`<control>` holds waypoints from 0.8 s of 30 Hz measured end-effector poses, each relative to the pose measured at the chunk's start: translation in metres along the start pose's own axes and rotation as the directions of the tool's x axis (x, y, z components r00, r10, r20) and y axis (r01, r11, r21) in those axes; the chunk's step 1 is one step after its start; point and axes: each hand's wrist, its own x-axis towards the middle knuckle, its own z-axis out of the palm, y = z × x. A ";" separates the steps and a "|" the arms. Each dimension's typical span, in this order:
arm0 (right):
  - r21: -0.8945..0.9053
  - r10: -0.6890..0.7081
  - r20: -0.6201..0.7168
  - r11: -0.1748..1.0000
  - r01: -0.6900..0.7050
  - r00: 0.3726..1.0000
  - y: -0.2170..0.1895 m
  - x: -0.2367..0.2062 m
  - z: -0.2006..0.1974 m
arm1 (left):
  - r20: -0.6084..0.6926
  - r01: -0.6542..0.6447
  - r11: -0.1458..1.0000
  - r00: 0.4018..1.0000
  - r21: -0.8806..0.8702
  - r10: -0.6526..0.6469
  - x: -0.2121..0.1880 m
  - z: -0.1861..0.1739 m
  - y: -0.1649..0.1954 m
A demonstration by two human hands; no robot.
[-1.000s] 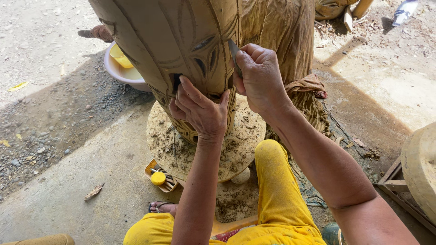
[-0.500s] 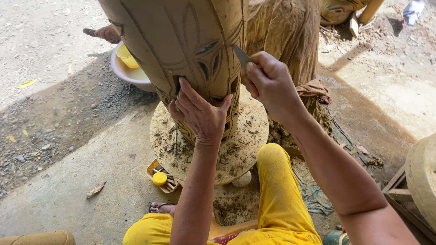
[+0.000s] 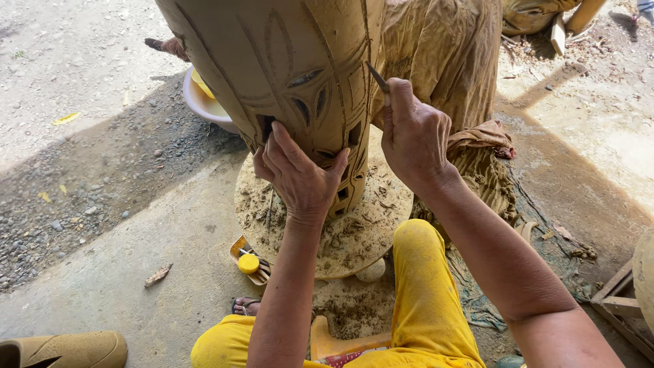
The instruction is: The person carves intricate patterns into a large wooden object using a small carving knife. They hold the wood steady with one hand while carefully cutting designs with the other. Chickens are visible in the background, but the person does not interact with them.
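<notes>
Up close: hands on a carved clay vessel

Around the tall clay vessel point(image 3: 286, 75), which stands on a round turntable point(image 3: 354, 238) strewn with clay scraps, lies a brown cloth point(image 3: 449, 61) behind. A small tray point(image 3: 248, 262) holds a yellow cap; a pale basin point(image 3: 204, 102) holds something yellow. The left hand point(image 3: 300, 174) lies open against the vessel's lower wall. The right hand point(image 3: 412, 136) clenches a thin blade point(image 3: 377, 77), now lifted higher than half a second ago.
</notes>
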 end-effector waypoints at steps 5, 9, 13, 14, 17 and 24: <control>0.025 0.001 -0.017 1.000 -0.001 1.000 -0.007 0.002 0.000 | -0.028 -0.003 1.000 1.000 0.031 0.003 -0.003 -0.003 0.010; 0.049 -0.017 -0.045 0.999 0.019 0.999 -0.012 0.003 -0.003 | -0.017 0.037 0.999 0.999 0.014 -0.037 0.001 -0.003 0.016; 0.044 -0.015 -0.038 0.999 0.017 0.999 -0.015 0.003 -0.004 | -0.022 0.059 0.998 0.998 0.014 -0.059 0.004 -0.004 0.017; 0.045 -0.017 -0.041 0.999 0.019 0.999 -0.015 0.003 -0.004 | -0.008 0.058 0.998 0.998 0.004 -0.058 0.004 -0.005 0.017; 0.061 -0.008 -0.028 0.998 0.009 1.000 -0.016 0.002 -0.003 | 0.029 0.062 0.998 0.998 -0.004 -0.062 0.003 -0.008 0.016; 0.070 -0.023 -0.024 0.997 0.024 0.999 -0.015 -0.001 0.000 | 0.042 0.073 0.997 0.996 -0.005 -0.072 0.007 -0.008 0.015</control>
